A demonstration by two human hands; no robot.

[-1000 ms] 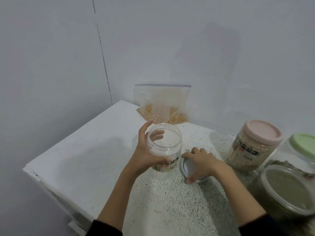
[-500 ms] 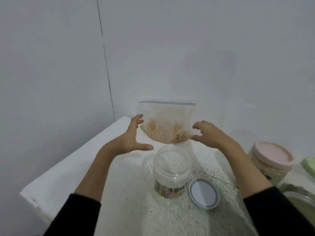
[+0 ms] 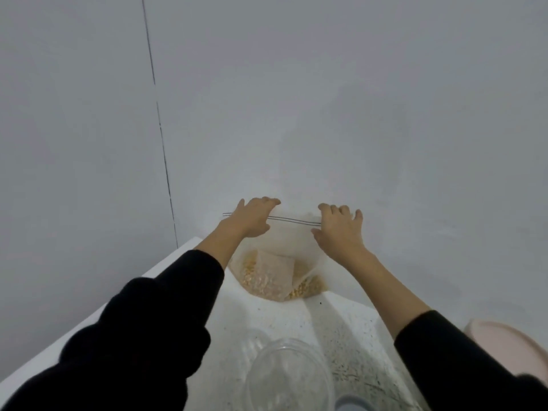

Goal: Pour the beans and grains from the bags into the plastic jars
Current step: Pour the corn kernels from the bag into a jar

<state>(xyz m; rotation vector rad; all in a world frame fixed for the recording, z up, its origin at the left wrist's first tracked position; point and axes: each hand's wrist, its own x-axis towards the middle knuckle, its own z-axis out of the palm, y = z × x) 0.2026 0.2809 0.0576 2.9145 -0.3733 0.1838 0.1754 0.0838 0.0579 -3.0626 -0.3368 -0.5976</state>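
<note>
Both hands grip the top edge of a clear plastic zip bag (image 3: 292,241) holding yellow grains, which stands at the 12 o'clock end of the white speckled tabletop (image 3: 299,321) against the wall. The left hand (image 3: 252,218) curls over the zip strip near its left end, the right hand (image 3: 338,229) at its right end. An open clear plastic jar (image 3: 287,375) stands at 6 o'clock, a pink round lid (image 3: 510,348) at 4 o'clock.

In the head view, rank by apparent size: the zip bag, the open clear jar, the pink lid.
1. zip bag
2. open clear jar, cut off at the bottom edge and nearest the camera, so unsure
3. pink lid, partly out of frame
</note>
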